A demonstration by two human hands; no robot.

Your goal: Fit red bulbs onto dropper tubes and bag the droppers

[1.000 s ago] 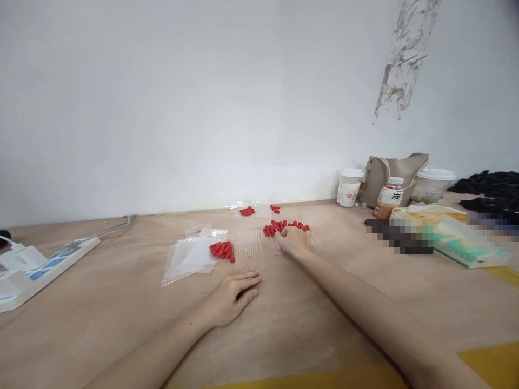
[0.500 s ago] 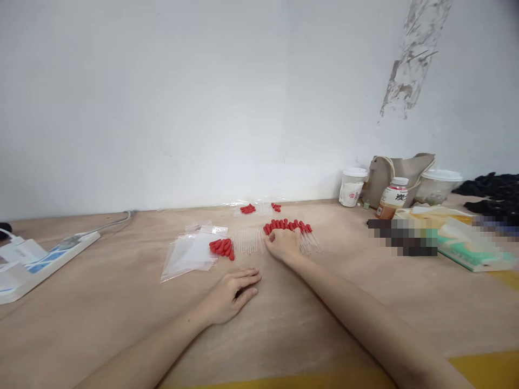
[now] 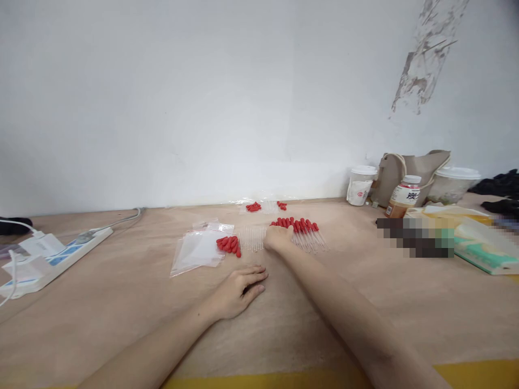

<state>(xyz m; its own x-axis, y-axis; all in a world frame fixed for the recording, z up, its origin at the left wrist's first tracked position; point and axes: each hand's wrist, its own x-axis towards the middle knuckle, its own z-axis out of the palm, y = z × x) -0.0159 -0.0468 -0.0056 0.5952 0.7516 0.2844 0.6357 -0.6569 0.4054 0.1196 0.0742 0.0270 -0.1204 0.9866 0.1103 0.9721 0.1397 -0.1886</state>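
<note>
My right hand (image 3: 279,237) is curled at the left end of a row of glass droppers with red rubber bulbs (image 3: 300,224). Its back hides the fingertips and whatever they may hold. Just left of it, thin clear glass tubes (image 3: 252,237) without bulbs lie side by side. A small heap of loose red rubber bulbs (image 3: 229,245) rests by the right edge of some clear zip bags (image 3: 198,251). My left hand (image 3: 243,292) lies on the table in front of the heap, holding nothing, fingers stretched out and thumb apart.
Behind the row, clear bags with more red bulbs (image 3: 253,207) lie near the wall. A white power strip (image 3: 77,259) sits at left. To the right stand a lidded cup (image 3: 362,186), a bottle (image 3: 404,197), a grey bag (image 3: 389,178) and a green tissue pack (image 3: 484,251).
My right hand has shifted left along the droppers towards the bare tubes, uncovering more of the row. My left hand stays on the table. The whole view has turned slightly left.
</note>
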